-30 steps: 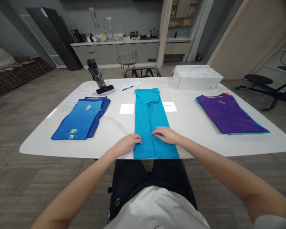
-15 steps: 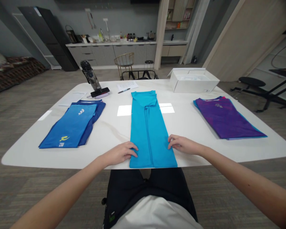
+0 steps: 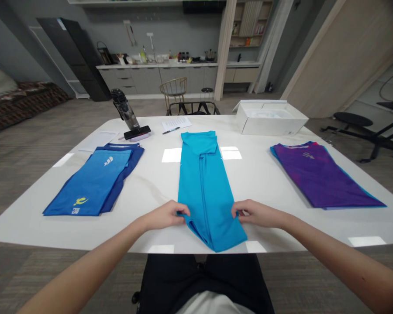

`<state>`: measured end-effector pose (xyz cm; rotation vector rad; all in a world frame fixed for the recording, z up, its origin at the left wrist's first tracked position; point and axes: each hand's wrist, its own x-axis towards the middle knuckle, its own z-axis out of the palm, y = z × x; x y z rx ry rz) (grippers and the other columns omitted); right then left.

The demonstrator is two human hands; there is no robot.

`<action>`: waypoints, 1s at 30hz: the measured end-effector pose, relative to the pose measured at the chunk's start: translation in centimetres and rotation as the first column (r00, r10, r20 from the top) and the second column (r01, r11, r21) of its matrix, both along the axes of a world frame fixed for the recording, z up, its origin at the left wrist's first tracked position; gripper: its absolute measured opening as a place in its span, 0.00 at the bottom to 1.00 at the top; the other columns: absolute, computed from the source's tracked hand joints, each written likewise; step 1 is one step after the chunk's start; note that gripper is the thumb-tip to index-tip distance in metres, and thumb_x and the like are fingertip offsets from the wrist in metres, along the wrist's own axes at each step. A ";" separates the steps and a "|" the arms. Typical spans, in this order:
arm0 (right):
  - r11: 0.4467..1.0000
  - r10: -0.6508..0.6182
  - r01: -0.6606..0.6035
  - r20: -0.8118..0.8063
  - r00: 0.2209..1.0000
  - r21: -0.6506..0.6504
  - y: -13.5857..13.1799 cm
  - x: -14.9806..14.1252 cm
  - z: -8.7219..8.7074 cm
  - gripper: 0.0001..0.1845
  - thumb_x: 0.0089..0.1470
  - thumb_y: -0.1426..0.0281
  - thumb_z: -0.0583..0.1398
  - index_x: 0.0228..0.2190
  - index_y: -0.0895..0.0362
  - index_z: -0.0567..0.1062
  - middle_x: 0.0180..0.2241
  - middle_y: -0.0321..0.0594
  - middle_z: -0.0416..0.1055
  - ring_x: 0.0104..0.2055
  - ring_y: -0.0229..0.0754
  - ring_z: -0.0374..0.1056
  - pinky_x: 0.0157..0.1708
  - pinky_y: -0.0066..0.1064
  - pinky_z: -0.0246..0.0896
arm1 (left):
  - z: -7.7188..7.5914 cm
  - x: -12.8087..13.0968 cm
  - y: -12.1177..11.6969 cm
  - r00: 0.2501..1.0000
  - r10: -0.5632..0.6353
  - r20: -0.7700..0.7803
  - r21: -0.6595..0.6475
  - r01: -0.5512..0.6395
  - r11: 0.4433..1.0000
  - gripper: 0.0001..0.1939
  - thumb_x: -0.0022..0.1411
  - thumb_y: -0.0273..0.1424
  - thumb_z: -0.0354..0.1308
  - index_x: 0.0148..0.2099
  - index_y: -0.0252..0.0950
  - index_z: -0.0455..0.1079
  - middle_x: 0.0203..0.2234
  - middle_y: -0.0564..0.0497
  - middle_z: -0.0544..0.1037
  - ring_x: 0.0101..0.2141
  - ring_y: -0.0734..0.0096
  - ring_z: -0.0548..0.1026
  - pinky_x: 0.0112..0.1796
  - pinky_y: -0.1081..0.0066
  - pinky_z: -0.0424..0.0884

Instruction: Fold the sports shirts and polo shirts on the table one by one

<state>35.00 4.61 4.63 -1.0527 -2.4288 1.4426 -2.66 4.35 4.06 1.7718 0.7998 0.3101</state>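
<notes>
Now two hands (image 3: 165,216) (image 3: 253,213) — one teal shirt (image 3: 205,187) pinched.

Grey wood floor (image 3: 36,131), kitchen counter (image 3: 157,66) behind, gold chair (image 3: 174,88) nearby.

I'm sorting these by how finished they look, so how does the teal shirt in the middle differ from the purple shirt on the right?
The teal folded shirt is a long narrow strip; the purple folded shirt is a wider rectangle. The teal one is pinched at its near end by the left hand and right hand, with that end lifting; the purple one lies flat, untouched. Both lie on the white table.
</notes>
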 end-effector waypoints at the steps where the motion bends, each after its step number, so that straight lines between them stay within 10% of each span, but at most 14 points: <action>1: 0.997 -0.071 0.069 -0.046 0.996 -0.039 0.6 -0.2 0.3 0.09 0.62 0.63 0.59 0.38 0.55 0.76 0.34 0.38 0.70 0.34 0.39 0.65 0.35 0.30 0.60 | 0.1 0.2 0.6 0.994 0.095 0.061 -0.079 -0.090 0.993 0.13 0.64 0.42 0.63 0.41 0.37 0.77 0.36 0.50 0.81 0.38 0.66 0.77 0.42 0.69 0.70; 8: 0.762 -0.638 0.569 -0.208 0.742 -0.308 9.5 -2.7 0.8 0.19 0.53 0.54 0.65 0.36 0.55 0.70 0.17 0.26 0.56 0.20 0.33 0.50 0.21 0.26 0.42 | -0.5 2.6 9.6 0.653 0.703 0.284 -0.409 -0.581 0.704 0.23 0.55 0.45 0.69 0.48 0.39 0.75 0.42 0.49 0.83 0.39 0.65 0.79 0.40 0.69 0.74; 15: 0.631 -0.769 0.772 0.066 0.635 -0.080 17.2 -4.5 -1.9 0.27 0.38 0.51 0.74 0.31 0.58 0.76 0.17 0.31 0.64 0.20 0.35 0.58 0.20 0.28 0.48 | -3.2 3.7 16.5 0.559 0.829 -0.032 -0.437 -0.753 0.491 0.23 0.45 0.40 0.75 0.42 0.35 0.78 0.40 0.41 0.84 0.43 0.51 0.81 0.39 0.62 0.78; 20: 0.612 -0.789 0.789 -0.034 0.614 0.050 18.3 -5.2 -3.2 0.24 0.41 0.50 0.72 0.27 0.56 0.74 0.21 0.36 0.70 0.27 0.42 0.67 0.26 0.30 0.58 | -3.6 3.9 17.6 0.566 0.819 0.090 -0.294 -0.771 0.565 0.20 0.46 0.41 0.74 0.38 0.35 0.77 0.35 0.45 0.84 0.40 0.53 0.81 0.42 0.60 0.77; 25: 0.696 -0.678 0.715 -0.392 0.622 -0.070 18.9 -4.8 -1.6 0.27 0.46 0.44 0.67 0.34 0.54 0.73 0.30 0.38 0.76 0.32 0.42 0.68 0.30 0.31 0.63 | -0.9 3.9 18.5 0.589 0.668 0.454 -0.215 -0.655 0.724 0.25 0.53 0.45 0.70 0.49 0.37 0.75 0.45 0.46 0.83 0.47 0.56 0.79 0.50 0.58 0.75; 30: 0.613 -0.732 0.781 -0.460 0.503 -0.121 23.4 -4.9 -1.0 0.27 0.47 0.46 0.65 0.39 0.54 0.72 0.30 0.36 0.75 0.30 0.40 0.67 0.30 0.30 0.62 | -0.5 4.3 23.4 0.496 0.734 0.464 -0.402 -0.621 0.673 0.25 0.58 0.44 0.67 0.54 0.38 0.73 0.46 0.43 0.83 0.47 0.53 0.80 0.50 0.54 0.76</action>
